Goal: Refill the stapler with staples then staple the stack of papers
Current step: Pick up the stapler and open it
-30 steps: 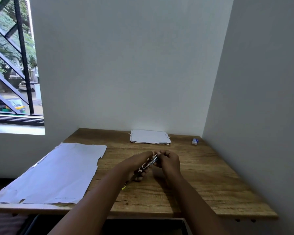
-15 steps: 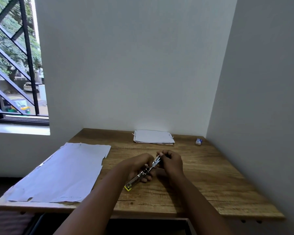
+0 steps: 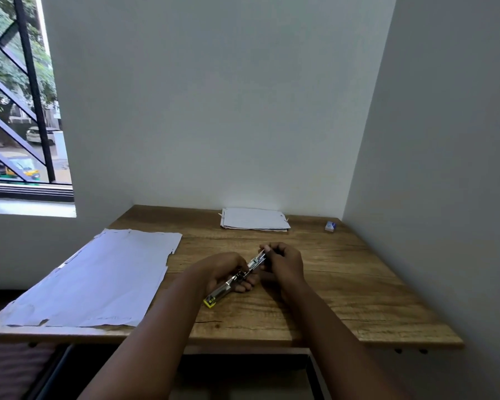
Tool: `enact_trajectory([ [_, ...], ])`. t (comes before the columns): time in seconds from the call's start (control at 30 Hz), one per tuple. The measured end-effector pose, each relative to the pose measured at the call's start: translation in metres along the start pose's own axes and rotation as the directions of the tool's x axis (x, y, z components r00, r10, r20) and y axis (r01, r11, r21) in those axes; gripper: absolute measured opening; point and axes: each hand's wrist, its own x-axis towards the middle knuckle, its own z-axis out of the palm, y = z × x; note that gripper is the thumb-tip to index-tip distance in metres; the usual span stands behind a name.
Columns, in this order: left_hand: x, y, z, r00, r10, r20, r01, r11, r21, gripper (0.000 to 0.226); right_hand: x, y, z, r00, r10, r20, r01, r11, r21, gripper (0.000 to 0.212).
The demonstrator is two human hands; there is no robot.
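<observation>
Refill step in hand: left hand (image 3: 224, 271) clenched around slim silver yellow-tipped stapler (image 3: 235, 280); right hand (image 3: 283, 262) pinching far end. Next: seat staples, close.

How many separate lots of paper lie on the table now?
2. One small stack of papers lies at the far edge by the wall; one large sheet covers the table's left side. More sheets may lie hidden underneath.

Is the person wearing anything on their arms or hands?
No. Both forearms are bare right down to the bottom of the picture, with no sleeves showing. The left hand and right hand have no gloves, and no watch, bracelet or ring can be seen.
</observation>
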Motion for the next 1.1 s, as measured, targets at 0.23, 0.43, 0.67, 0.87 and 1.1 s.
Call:
enact_trajectory([
  [0.23, 0.008, -0.006, 0.000, 0.999, 0.002, -0.033, -0.004, 0.999, -0.045, 0.025, -0.002, -0.006, 0.000, 0.998, 0.018, 0.062, -0.020, 0.999, 0.034, 0.015],
  [0.43, 0.004, -0.006, 0.005, 0.992, 0.030, -0.123, -0.026, 0.999, 0.039, 0.024, -0.005, 0.000, 0.000, 0.997, 0.063, 0.042, -0.066, 0.996, 0.055, 0.015],
  [0.67, 0.005, -0.008, 0.014, 0.960, 0.077, -0.270, -0.067, 0.997, 0.047, 0.020, -0.004, 0.002, 0.008, 0.980, 0.189, -0.059, -0.182, 0.978, 0.101, 0.015],
  [0.87, 0.003, -0.009, 0.026, 0.841, 0.280, -0.462, -0.169, 0.949, 0.267, 0.012, -0.008, -0.012, 0.025, 0.894, 0.416, -0.165, -0.371, 0.896, 0.245, 0.018],
  [1.1, -0.002, -0.011, 0.041, 0.469, 0.811, -0.350, -0.014, 0.403, 0.915, 0.022, -0.017, -0.021, 0.036, 0.873, 0.474, 0.117, -0.431, 0.637, 0.639, 0.027],
])
